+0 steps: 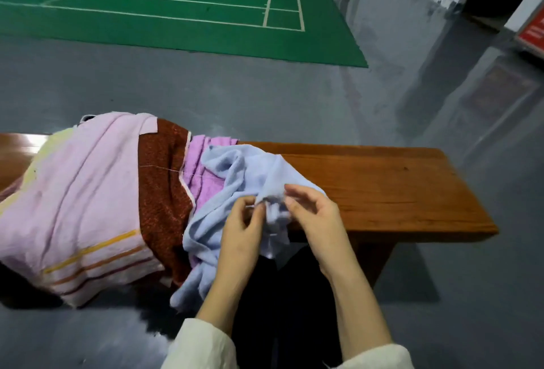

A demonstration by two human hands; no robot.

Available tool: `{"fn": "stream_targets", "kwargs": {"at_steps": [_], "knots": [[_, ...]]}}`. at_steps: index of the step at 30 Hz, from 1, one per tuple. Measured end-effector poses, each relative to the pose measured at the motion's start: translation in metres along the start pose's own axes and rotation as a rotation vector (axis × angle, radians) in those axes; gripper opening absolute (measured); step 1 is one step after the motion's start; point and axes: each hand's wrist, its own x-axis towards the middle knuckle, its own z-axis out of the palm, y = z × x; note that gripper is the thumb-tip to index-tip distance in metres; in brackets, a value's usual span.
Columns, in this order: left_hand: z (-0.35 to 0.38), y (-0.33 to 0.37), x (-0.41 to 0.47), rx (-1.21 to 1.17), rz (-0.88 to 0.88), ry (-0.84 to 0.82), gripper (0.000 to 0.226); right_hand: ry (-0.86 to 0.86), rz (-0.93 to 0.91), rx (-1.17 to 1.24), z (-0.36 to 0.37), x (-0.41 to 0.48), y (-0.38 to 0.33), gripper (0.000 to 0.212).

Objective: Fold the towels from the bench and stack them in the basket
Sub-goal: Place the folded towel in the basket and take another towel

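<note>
At the near edge of the wooden surface [382,189], a person's left hand [244,231] and right hand [316,217] pinch a bunched part of a pale blue towel [229,171], crumpled against a pink striped towel [82,192], a brown towel [164,189] and a purple towel [201,172].

towels [97,192] on bench [382,186] left (overhanging front), rt bare
</note>
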Motion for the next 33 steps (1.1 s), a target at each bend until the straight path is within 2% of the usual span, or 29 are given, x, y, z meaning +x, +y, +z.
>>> {"fn": "stream_targets", "kwargs": {"at_steps": [2, 3, 6, 8, 10, 12, 14, 16, 21, 24, 26, 28, 31, 33], "knots": [[-0.005, 0.010, -0.002, -0.033, 0.010, -0.029, 0.016, 0.033, -0.182, -0.207, 0.000, -0.002, 0.003, 0.025], [-0.006, 0.015, -0.002, -0.024, 0.031, -0.062, 0.019, -0.018, -0.214, -0.232, 0.002, -0.002, 0.003, 0.027], [-0.015, 0.023, -0.003, 0.026, 0.076, -0.143, 0.017, -0.189, -0.130, -0.159, 0.012, -0.005, 0.010, 0.023], [-0.025, 0.025, -0.004, 0.078, 0.057, -0.153, 0.010, -0.142, -0.095, -0.130, 0.015, -0.007, 0.015, 0.015], [-0.035, 0.026, -0.006, 0.132, 0.037, -0.168, 0.013, -0.040, -0.096, -0.123, 0.015, -0.009, 0.019, 0.015], [-0.043, 0.026, -0.009, 0.294, 0.109, -0.189, 0.016, 0.040, -0.111, -0.128, 0.013, -0.012, 0.022, 0.018], [-0.046, 0.026, -0.010, 0.532, 0.228, -0.143, 0.016, 0.089, -0.100, -0.128, 0.013, -0.014, 0.023, 0.017], [-0.048, 0.023, -0.010, 0.640, 0.259, -0.072, 0.018, 0.134, -0.082, -0.109, 0.013, -0.016, 0.021, 0.019], [-0.064, 0.012, -0.008, 0.663, 0.226, 0.108, 0.014, 0.265, -0.132, -0.124, 0.000, -0.017, 0.021, 0.025], [-0.074, 0.015, -0.006, 0.549, 0.184, 0.149, 0.016, 0.282, -0.105, -0.189, -0.006, -0.016, 0.024, 0.021], [-0.073, 0.019, -0.006, 0.466, 0.149, 0.085, 0.018, 0.259, -0.125, -0.265, -0.005, -0.016, 0.021, 0.008], [-0.065, 0.026, -0.011, 0.402, 0.132, -0.035, 0.017, 0.168, -0.184, -0.254, 0.001, -0.020, 0.015, 0.015], [-0.050, 0.040, -0.019, 0.334, 0.128, -0.206, 0.019, -0.076, -0.148, -0.086, 0.020, -0.025, 0.008, 0.023], [-0.046, 0.048, -0.021, 0.341, 0.143, -0.247, 0.022, -0.157, -0.092, 0.002, 0.028, -0.026, 0.007, 0.021]]}}
